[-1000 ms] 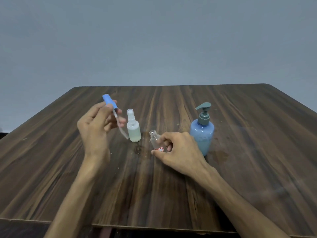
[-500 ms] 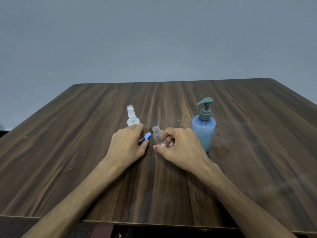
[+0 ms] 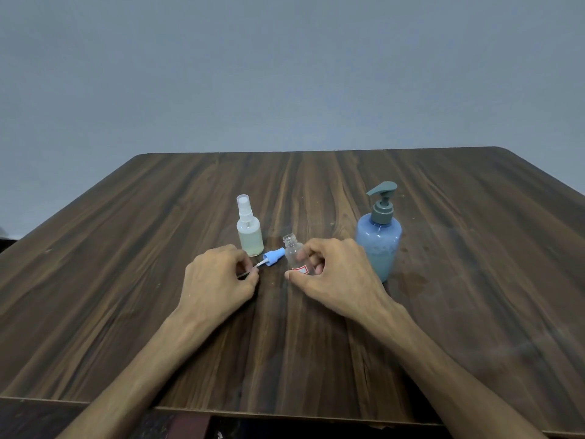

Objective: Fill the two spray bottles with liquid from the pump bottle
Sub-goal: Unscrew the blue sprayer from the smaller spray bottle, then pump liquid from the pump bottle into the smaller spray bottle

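1. Head view: right hand fingers curled round uncapped clear spray bottle, upright on table.
2. Left hand fingers pinched blue sprayer tube.
3. Capped spray bottle behind; pump bottle right.

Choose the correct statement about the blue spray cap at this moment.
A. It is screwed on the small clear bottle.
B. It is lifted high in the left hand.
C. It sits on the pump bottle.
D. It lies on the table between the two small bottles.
D: the blue spray cap lies low on the table, between the capped spray bottle and the open small clear bottle, whose neck is bare.
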{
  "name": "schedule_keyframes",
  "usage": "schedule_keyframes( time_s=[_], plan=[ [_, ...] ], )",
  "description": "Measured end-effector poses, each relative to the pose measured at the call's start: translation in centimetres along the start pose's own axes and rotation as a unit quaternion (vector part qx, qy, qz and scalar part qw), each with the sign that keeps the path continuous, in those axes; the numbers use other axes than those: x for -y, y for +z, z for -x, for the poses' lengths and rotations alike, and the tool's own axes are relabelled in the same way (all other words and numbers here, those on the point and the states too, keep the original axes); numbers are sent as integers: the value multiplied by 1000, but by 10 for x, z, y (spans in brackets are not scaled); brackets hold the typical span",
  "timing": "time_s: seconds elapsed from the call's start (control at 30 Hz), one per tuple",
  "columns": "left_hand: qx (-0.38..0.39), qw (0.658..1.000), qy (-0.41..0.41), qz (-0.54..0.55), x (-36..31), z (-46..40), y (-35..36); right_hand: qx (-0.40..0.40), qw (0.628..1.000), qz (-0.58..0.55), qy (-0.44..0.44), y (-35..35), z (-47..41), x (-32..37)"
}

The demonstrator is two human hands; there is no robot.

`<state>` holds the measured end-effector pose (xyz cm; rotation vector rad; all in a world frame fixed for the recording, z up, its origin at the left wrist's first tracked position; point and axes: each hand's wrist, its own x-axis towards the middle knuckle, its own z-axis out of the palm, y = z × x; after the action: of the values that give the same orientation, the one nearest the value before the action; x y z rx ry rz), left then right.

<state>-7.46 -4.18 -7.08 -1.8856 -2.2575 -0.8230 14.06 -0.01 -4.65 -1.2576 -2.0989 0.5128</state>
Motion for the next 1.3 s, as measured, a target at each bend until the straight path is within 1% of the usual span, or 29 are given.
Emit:
schedule_keyframes(
  time_s=[0.07, 0.33, 0.53, 0.63, 0.7, 0.77, 0.8, 0.83, 0.87, 0.9, 0.97, 1.03, 1.1, 1.2, 1.3],
  plan=[
    [-4, 1000, 0, 4, -1, -4, 3, 2, 1000, 0, 0, -1, 0, 0],
    [-21, 999, 25, -38, -4, -25, 16, 1, 1000, -3, 4, -1, 0, 0],
    [-30, 998, 23, -49, -2, -21, 14, 4, 1000, -4, 5, -1, 0, 1],
    [-62, 997, 18, -42, -6, -12, 3, 6, 1000, -3, 2, -1, 0, 0],
    [-109, 994, 15, 9, -12, 0, -12, -1, 1000, -9, 0, -1, 0, 0],
    [-139, 981, 16, 137, -22, 13, -26, -11, 1000, -19, -2, -2, 0, 0],
    [-133, 966, 15, 223, -28, 18, -32, -14, 1000, -24, -5, -1, 0, 0],
    [-110, 946, 9, 304, -34, 22, -35, -18, 999, -29, -11, -1, 1, 1],
    [-76, 927, 0, 367, -41, 24, -36, -22, 999, -34, -17, -1, 1, 2],
    [-42, 911, -9, 409, -47, 24, -34, -26, 999, -40, -26, -2, 2, 3],
    [5, 902, -25, 430, -56, 21, -22, -36, 997, -55, -43, -3, 3, 5],
    [34, 895, -30, 444, -63, 16, -10, -41, 995, -69, -53, -5, 5, 6],
    [39, 880, -27, 473, -68, 11, 1, -38, 995, -71, -55, -9, 10, 5],
    [36, 874, -5, 485, -75, 12, 6, -44, 995, -74, -45, -14, 18, 0],
    [64, 858, -6, 509, -84, 19, 10, -39, 993, -101, -36, -20, 27, -3]
  ],
)
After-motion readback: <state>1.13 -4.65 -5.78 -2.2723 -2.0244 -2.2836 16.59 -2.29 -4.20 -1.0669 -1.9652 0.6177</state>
